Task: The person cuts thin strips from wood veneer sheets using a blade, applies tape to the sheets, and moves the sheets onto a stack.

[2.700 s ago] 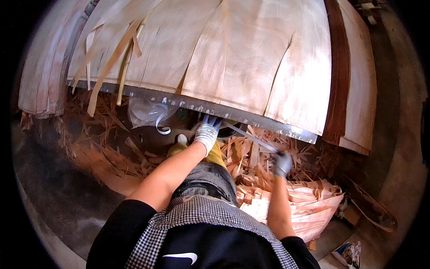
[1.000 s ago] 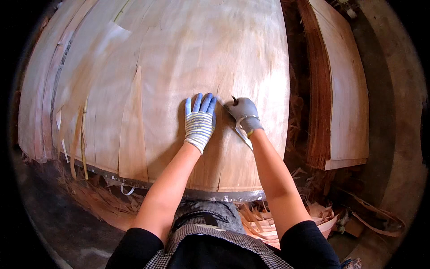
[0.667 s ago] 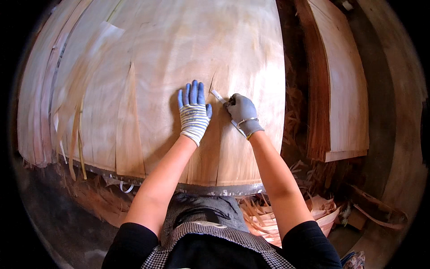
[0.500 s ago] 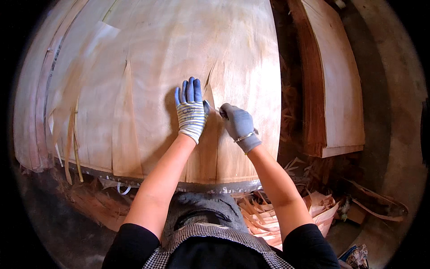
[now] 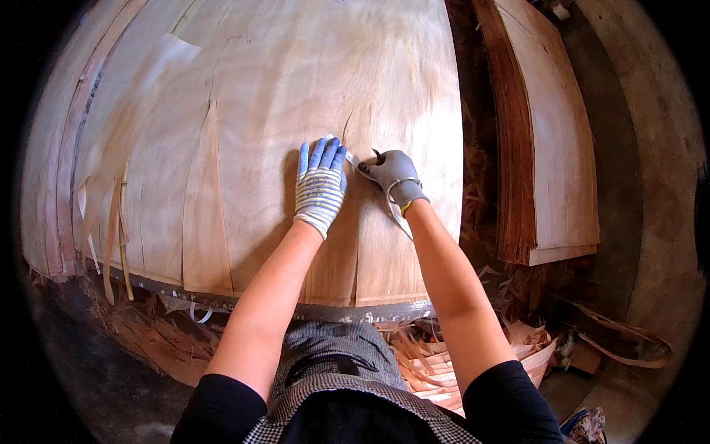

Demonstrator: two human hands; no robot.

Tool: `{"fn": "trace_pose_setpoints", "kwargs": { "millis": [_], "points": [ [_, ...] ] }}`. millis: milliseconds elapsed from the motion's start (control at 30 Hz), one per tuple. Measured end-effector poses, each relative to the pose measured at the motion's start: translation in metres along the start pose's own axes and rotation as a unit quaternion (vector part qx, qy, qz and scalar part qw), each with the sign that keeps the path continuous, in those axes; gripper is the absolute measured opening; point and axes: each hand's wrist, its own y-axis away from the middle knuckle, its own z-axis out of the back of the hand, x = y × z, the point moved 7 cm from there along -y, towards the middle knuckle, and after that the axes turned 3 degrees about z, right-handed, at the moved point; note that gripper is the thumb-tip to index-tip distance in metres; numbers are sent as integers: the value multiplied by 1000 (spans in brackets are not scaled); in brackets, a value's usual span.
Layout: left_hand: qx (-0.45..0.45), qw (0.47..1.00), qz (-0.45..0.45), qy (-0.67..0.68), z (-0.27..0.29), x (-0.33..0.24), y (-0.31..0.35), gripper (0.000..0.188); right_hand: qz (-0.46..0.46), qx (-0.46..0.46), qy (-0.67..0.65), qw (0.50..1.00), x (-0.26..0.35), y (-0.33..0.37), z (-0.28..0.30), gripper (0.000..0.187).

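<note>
A large pale wood veneer sheet [image 5: 266, 89] lies before me, with splits and overlapping flaps along its near part. Flat on it rests my left hand [image 5: 320, 189], in a striped glove with blue fingers, fingers stretched out beside a dark split [image 5: 347, 129]. My right hand [image 5: 390, 175], in a grey glove, is closed on a narrow white strip of tape [image 5: 352, 158]. One end of the strip reaches the left fingertips; a loose length trails below the right wrist. A dark bit, its kind unclear, pokes up by the right fingers.
A stack of veneer [image 5: 518, 148] with a reddish-brown side stands to the right, across a dark gap. Torn veneer scraps [image 5: 425, 370] heap below the near edge. Loose thin strips [image 5: 122, 237] hang over the front left edge.
My right hand has turned and shifted slightly up, and the white tape now shows between the hands. My left hand has moved slightly right and down, its fingers tilting right.
</note>
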Motion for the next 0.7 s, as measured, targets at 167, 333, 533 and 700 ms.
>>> {"fn": "trace_pose_setpoints", "kwargs": {
  "millis": [167, 333, 533, 700],
  "points": [
    [70, 989, -121, 50, -6, -26, 3, 38, -8, -54, 32, 998, -9, 5, 6, 34],
    [40, 990, -135, 16, -7, -25, 8, 35, 64, -106, 112, 986, -12, 36, 11, 22],
    [135, 982, -79, 109, 11, 6, 3, 38, 6, -9, -69, 998, -30, 93, 9, 16],
    [106, 991, 85, 4, 58, 3, 163, 65, 7, 160, -195, 968, -27, 187, -68, 17]
  ]
}}
